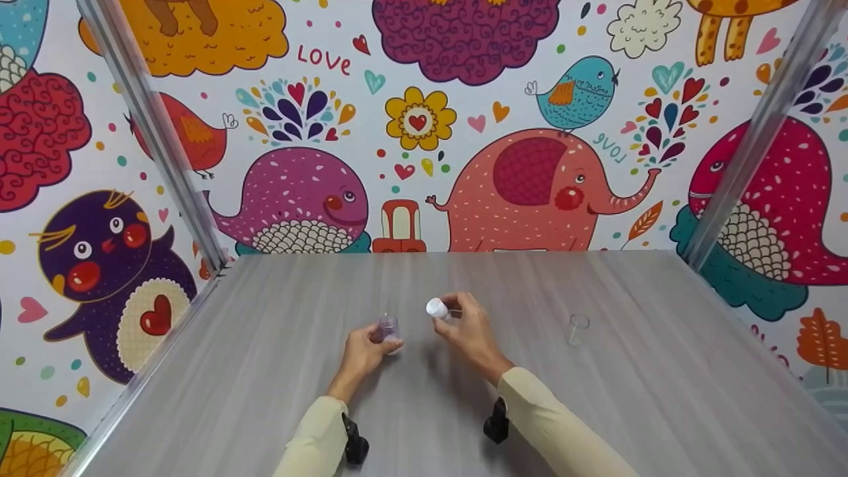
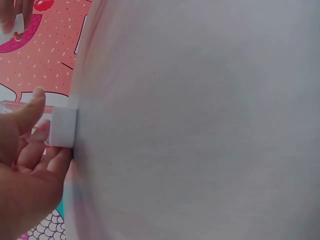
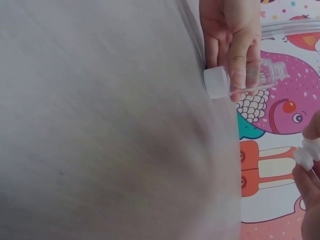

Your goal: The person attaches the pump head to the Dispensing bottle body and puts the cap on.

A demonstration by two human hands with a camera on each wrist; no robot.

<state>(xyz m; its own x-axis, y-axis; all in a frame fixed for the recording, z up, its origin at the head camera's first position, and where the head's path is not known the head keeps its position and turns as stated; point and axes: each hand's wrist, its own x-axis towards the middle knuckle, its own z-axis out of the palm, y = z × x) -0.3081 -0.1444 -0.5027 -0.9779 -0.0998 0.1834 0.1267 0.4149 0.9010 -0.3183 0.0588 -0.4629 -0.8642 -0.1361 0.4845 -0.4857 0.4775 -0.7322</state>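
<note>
My left hand (image 1: 364, 352) grips a small clear bottle (image 1: 389, 326), thumb on the near side. The bottle stands upright on the table, its narrow threaded neck uncovered; in the right wrist view a white base (image 3: 216, 83) shows below the clear body. To the right and slightly higher, my right hand (image 1: 472, 331) pinches a white cap (image 1: 437, 308) between thumb and fingers, apart from the bottle. The right wrist view shows this cap (image 3: 304, 158) at its edge, partly covered by fingers. In the left wrist view the white base (image 2: 64, 127) rests beside the fingers.
A clear, cup-like cylinder (image 1: 578, 330) stands on the table to the right of my right hand. The grey wood-grain table (image 1: 265, 397) ends at a wall (image 1: 424, 59) printed with cartoon animals. Metal posts (image 1: 159, 139) rise at the back corners.
</note>
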